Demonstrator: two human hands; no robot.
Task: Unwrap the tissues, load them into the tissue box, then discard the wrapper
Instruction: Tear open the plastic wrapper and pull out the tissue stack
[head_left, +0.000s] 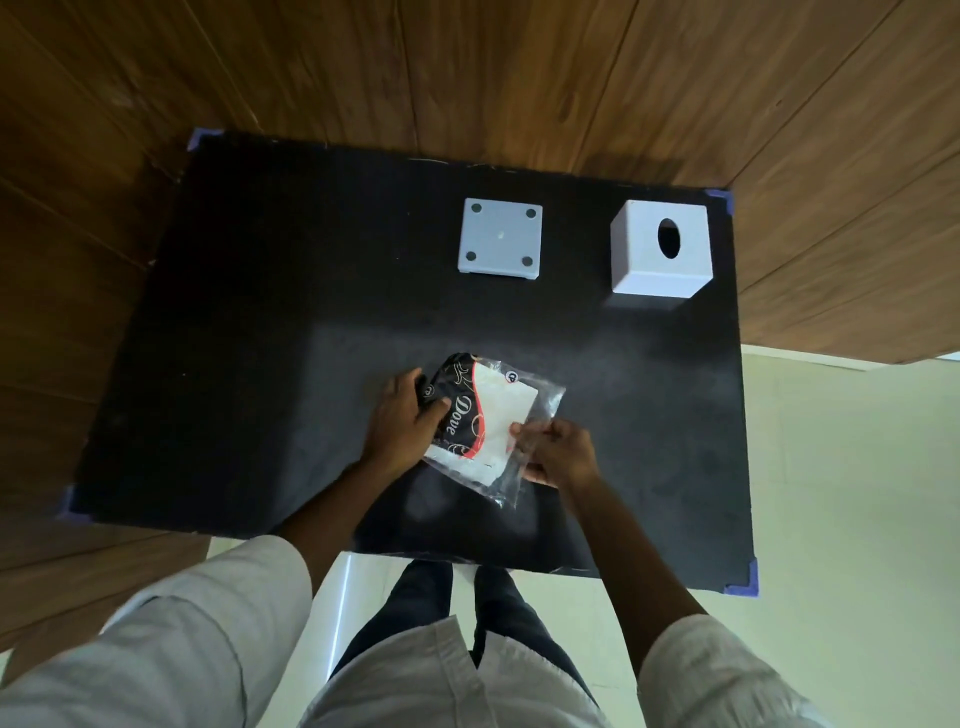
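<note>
A pack of white tissues (501, 415) lies in a clear plastic wrapper with a black and red printed end, in the middle of the black table mat (260, 338). My left hand (402, 421) grips the printed left end of the pack. My right hand (558, 452) pinches the clear loose wrapper (540, 410) at the pack's right edge. The white tissue box cover (660, 254), with an oval slot on top, stands at the far right of the mat. Its flat white base plate (500, 238) lies to the left of the cover, with four round dots at the corners.
The black mat is taped down with blue tape at its corners (745, 582). Brown wooden flooring surrounds it at the back and left; pale tiled floor (852, 493) runs along the right. My legs stand at the mat's near edge.
</note>
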